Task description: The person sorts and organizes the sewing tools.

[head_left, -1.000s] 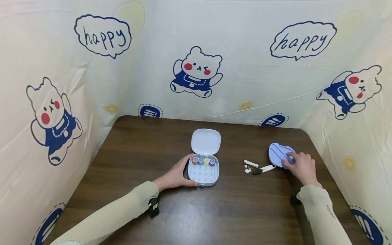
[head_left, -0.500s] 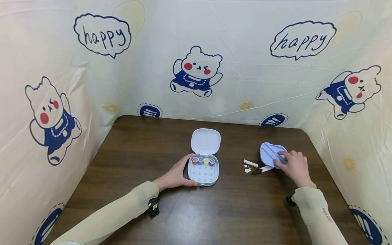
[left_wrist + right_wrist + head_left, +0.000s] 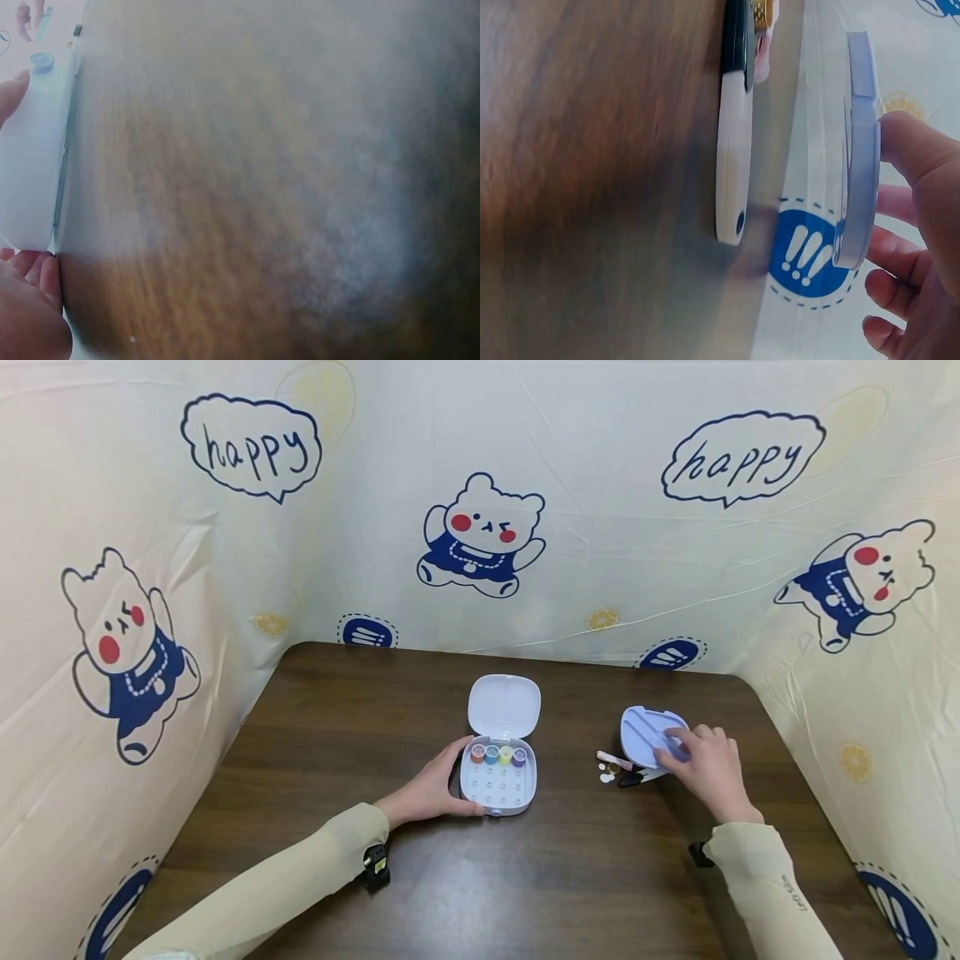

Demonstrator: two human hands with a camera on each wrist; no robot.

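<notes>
My left hand grips the left side of an open white box, thumb at its front and fingers round its far side. The box's lid stands tilted back. Inside it, a row of colored thread spools sits behind rows of bare pegs. At the right, my right hand pinches a flat lavender tray with molded grooves by its near edge. In the right wrist view the tray is raised above a slim black-and-white tool lying on the table.
Left of the tool lie a pale pink strip, small white discs and a gold thimble. The dark wooden table is bounded by a printed cloth at back and sides.
My right hand has carried the lavender tray leftward, over part of the black-and-white tool. The left hand and the white box have stayed in place.
</notes>
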